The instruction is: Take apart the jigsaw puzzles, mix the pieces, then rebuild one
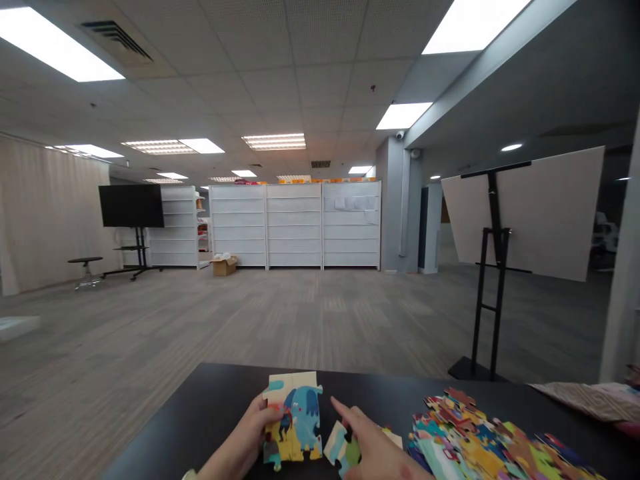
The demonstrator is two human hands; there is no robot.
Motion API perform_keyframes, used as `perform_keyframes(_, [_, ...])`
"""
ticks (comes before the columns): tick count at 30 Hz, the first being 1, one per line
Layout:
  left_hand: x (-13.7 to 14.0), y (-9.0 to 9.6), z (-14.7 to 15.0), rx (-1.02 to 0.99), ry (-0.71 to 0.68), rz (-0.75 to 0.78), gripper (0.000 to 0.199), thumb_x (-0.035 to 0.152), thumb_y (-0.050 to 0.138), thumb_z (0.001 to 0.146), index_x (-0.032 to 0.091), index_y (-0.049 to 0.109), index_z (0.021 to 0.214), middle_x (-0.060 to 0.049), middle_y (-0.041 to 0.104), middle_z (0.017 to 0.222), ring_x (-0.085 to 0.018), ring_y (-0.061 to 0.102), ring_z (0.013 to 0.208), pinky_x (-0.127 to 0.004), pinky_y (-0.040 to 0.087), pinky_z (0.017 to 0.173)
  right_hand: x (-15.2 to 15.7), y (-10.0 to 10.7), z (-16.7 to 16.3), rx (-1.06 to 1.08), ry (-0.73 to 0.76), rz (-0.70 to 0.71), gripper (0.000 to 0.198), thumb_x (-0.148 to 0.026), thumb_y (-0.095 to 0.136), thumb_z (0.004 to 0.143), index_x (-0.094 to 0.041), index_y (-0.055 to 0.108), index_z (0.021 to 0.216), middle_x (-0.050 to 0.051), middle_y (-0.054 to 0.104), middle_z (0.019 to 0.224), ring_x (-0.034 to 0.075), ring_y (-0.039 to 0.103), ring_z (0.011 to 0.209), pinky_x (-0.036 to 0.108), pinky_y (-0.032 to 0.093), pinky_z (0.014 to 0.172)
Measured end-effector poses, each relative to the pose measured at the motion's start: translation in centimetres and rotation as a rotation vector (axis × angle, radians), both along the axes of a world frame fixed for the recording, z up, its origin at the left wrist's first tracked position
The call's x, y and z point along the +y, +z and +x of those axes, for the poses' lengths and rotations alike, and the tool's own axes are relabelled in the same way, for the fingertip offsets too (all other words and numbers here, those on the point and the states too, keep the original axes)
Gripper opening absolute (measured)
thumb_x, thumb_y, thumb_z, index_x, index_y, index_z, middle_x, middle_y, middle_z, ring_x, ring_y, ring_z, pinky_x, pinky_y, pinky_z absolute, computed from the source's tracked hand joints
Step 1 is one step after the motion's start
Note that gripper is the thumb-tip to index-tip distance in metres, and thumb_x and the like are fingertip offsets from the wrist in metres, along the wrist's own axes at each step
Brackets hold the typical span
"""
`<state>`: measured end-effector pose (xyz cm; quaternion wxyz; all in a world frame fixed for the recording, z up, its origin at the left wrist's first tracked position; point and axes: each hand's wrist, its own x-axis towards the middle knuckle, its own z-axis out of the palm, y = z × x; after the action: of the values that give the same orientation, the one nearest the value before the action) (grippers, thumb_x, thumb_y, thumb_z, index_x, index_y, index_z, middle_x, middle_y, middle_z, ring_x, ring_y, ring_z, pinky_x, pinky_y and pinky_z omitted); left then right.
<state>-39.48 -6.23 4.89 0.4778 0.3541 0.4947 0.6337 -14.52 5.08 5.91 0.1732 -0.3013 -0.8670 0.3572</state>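
My left hand (250, 427) is closed on the left edge of a joined section of jigsaw puzzle (303, 420), held up with its printed side facing me. It shows a blue elephant on a yellow and cream ground. To its right, my right hand (373, 443) grips a puzzle piece (339, 443) with blue and green print, low by the thumb. The index finger of that hand stretches out toward the elephant section, apart from it. Behind the hand, part of another cream piece (393, 437) shows; how it lies is mostly hidden.
A heap of loose puzzle pieces (475, 440) covers the right side of the black table (220, 393). Patterned cloth (583, 402) lies at the far right edge. Beyond the table stand a board on a black stand (487, 307), white shelves (294, 227) and a screen (131, 206).
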Motion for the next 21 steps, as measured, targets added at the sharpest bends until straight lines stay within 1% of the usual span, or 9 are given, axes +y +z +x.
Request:
perform_keyframes(3, [-0.1, 0.0, -0.1, 0.025, 0.043, -0.04, 0.043, 0.042, 0.066, 0.076, 0.018, 0.058, 0.111, -0.008, 0.075, 0.094, -0.027, 0.073, 0.086, -0.038, 0.058, 0.077, -0.2, -0.5, 0.0, 0.004, -0.025, 0.042, 0.068, -0.012, 0.061, 0.062, -0.027, 0.067, 0.128, 0.006, 0.066, 0.131, 0.03, 0.056, 0.128, 0.039, 0.039, 0.109])
perform_keyframes(5, [-0.3, 0.5, -0.5, 0.115, 0.045, -0.051, 0.049, 0.046, 0.063, 0.078, 0.017, 0.056, 0.117, -0.01, 0.074, 0.094, -0.03, 0.073, 0.085, -0.041, 0.058, 0.076, -0.5, -0.6, -0.3, 0.056, -0.038, 0.085, 0.053, -0.013, 0.057, 0.067, -0.027, 0.071, 0.116, 0.004, 0.072, 0.122, 0.028, 0.062, 0.12, 0.038, 0.042, 0.105])
perform_keyframes(6, [-0.4, 0.8, -0.8, 0.168, 0.051, -0.049, 0.055, 0.045, 0.067, 0.076, 0.016, 0.055, 0.121, -0.011, 0.074, 0.096, -0.032, 0.072, 0.089, -0.044, 0.058, 0.08, -0.7, -0.6, -0.4, 0.088, -0.053, 0.098, 0.051, -0.014, 0.056, 0.069, -0.027, 0.069, 0.117, 0.004, 0.072, 0.12, 0.026, 0.063, 0.117, 0.037, 0.044, 0.103])
perform_keyframes(8, [-0.7, 1.3, -1.6, 0.374, 0.138, -0.01, 0.069, 0.038, 0.075, 0.069, 0.017, 0.052, 0.131, -0.014, 0.07, 0.115, -0.037, 0.066, 0.111, -0.049, 0.051, 0.098, -1.0, -0.5, -0.7, 0.133, -0.093, 0.1, 0.055, -0.015, 0.056, 0.071, -0.026, 0.063, 0.125, 0.005, 0.071, 0.124, 0.026, 0.064, 0.117, 0.035, 0.045, 0.102])
perform_keyframes(11, [-1.3, 1.5, -2.6, 0.852, 0.257, 0.078, 0.076, 0.027, 0.071, 0.073, 0.024, 0.046, 0.145, -0.013, 0.049, 0.151, -0.034, 0.036, 0.145, -0.05, 0.024, 0.122, -1.0, -0.5, -0.8, 0.144, -0.129, 0.092, 0.061, -0.017, 0.058, 0.074, -0.023, 0.057, 0.135, 0.008, 0.067, 0.134, 0.026, 0.061, 0.124, 0.036, 0.044, 0.105])
perform_keyframes(13, [-1.6, 1.2, -2.7, 1.103, 0.135, 0.073, 0.067, 0.026, 0.067, 0.079, 0.028, 0.051, 0.143, -0.01, 0.042, 0.157, -0.033, 0.028, 0.15, -0.052, 0.02, 0.124, -1.0, -0.7, -0.9, 0.106, -0.112, 0.091, 0.069, -0.018, 0.06, 0.074, -0.022, 0.052, 0.142, 0.01, 0.059, 0.144, 0.028, 0.053, 0.134, 0.039, 0.039, 0.112])
perform_keyframes(16, [-1.9, 0.9, -1.9, 1.214, -0.169, -0.006, 0.05, 0.033, 0.071, 0.081, 0.033, 0.063, 0.131, -0.009, 0.047, 0.154, -0.035, 0.031, 0.148, -0.057, 0.018, 0.124, -1.1, -0.7, -1.0, -0.023, -0.031, 0.123, 0.078, -0.022, 0.062, 0.078, -0.022, 0.041, 0.153, 0.012, 0.045, 0.157, 0.032, 0.037, 0.146, 0.047, 0.028, 0.12])
perform_keyframes(18, [-2.1, 1.2, -1.1, 1.241, -0.288, -0.023, 0.045, 0.036, 0.072, 0.081, 0.034, 0.066, 0.126, -0.008, 0.051, 0.151, -0.036, 0.035, 0.146, -0.061, 0.014, 0.123, -1.5, -0.3, -1.3, -0.119, -0.003, 0.181, 0.074, -0.025, 0.061, 0.082, -0.024, 0.041, 0.154, 0.014, 0.045, 0.156, 0.034, 0.036, 0.146, 0.052, 0.027, 0.119])
perform_keyframes(21, [-2.4, 2.1, -0.2, 1.232, -0.353, 0.004, 0.043, 0.037, 0.073, 0.081, 0.033, 0.067, 0.123, -0.008, 0.053, 0.149, -0.036, 0.038, 0.145, -0.06, 0.014, 0.123, -2.1, 0.4, -1.8, -0.201, -0.017, 0.303, 0.066, -0.028, 0.059, 0.086, -0.03, 0.045, 0.151, 0.016, 0.045, 0.156, 0.038, 0.041, 0.142, 0.057, 0.034, 0.113])
